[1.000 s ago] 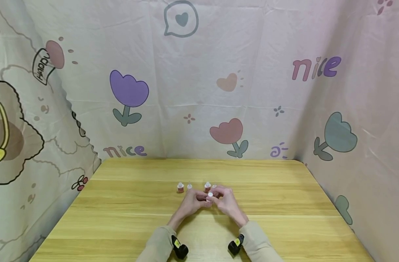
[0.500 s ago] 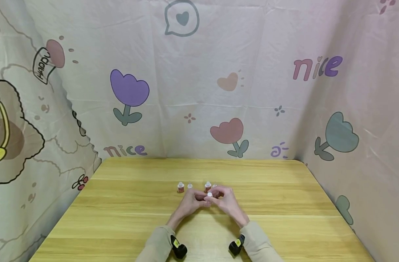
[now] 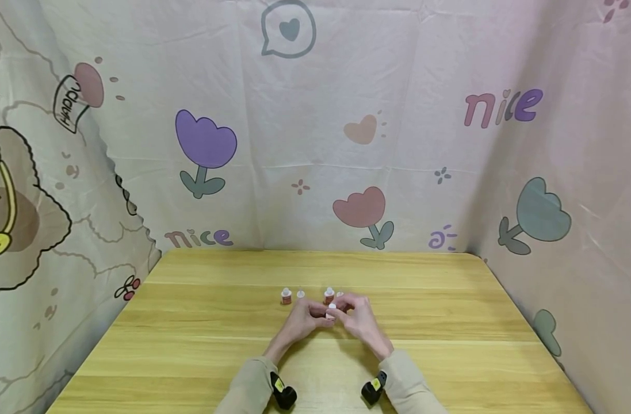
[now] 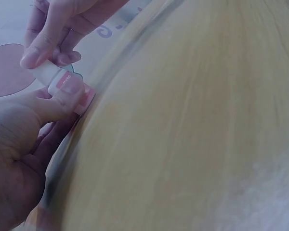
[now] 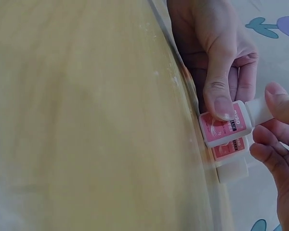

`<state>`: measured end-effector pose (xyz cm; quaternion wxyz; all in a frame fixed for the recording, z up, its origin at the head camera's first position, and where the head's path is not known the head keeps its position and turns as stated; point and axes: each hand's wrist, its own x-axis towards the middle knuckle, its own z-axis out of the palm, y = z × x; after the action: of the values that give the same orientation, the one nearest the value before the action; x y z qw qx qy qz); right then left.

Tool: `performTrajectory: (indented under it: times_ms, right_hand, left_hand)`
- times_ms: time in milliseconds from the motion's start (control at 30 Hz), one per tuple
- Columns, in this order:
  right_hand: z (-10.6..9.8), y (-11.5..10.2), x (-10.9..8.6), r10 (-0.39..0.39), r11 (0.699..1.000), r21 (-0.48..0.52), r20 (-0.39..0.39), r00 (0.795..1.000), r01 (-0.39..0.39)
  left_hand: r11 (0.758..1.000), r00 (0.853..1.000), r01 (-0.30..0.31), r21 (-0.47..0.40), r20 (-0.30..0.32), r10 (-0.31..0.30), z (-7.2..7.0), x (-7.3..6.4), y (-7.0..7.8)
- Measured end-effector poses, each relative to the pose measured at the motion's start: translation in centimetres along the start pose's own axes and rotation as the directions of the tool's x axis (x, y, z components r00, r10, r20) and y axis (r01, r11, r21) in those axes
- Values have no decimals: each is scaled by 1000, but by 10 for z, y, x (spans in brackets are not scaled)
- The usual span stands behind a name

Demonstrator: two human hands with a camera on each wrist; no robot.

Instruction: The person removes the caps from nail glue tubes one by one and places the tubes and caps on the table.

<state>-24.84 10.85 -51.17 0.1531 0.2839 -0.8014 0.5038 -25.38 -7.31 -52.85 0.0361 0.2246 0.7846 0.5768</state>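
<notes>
Between the hands is a small white glue bottle (image 5: pixel 224 126) with a pink label. My left hand (image 3: pixel 302 319) grips its body, the thumb pressed flat across the label. With thumb and fingers, my right hand (image 3: pixel 362 319) pinches the bottle's white cap (image 4: pixel 45 73). The bottle is tilted in both wrist views. Behind it on the table stands a second pink-labelled bottle (image 3: pixel 329 296), partly covered by the held one in the right wrist view. A white pointed cap (image 3: pixel 339 295) sits beside that second bottle, partly hidden by my right fingers.
Farther left on the wooden table (image 3: pixel 217 333) stand another red-labelled bottle (image 3: pixel 286 297) and a small white cap with a thin tip (image 3: pixel 301 295). A printed cloth (image 3: pixel 294 144) hangs behind the table's back edge and along both sides.
The held bottle tilts slightly between the fingers, showing more of its body now. Both hands stay in nearly the same place, and the bottles on the table have not moved.
</notes>
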Motion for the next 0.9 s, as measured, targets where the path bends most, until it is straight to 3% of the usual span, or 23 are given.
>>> performTrajectory:
  times_ms: [167, 300, 500, 667, 900]
  right_hand:
    - [-3, 0, -1, -61, 998, -32, 41, 997, 62]
    - [-4, 0, -2, -55, 998, 19, 73, 996, 54]
    - [-3, -2, -1, 81, 994, 75, 55, 995, -85]
    - [-3, -5, 1, 168, 984, 55, 15, 986, -168]
    - [-2, -6, 1, 100, 995, 0, 18, 995, -100]
  left_hand:
    - [1000, 1000, -5, -4, 17, 5, 0, 1, -1]
    - [1000, 1000, -10, -5, 22, 10, 0, 0, -3]
    - [999, 1000, 4, 36, 1, -5, -1, -2, 4]
    - [998, 1000, 19, 53, -15, -18, 0, -2, 6]
    - [999, 999, 25, 35, -28, -24, 0, -1, -1]
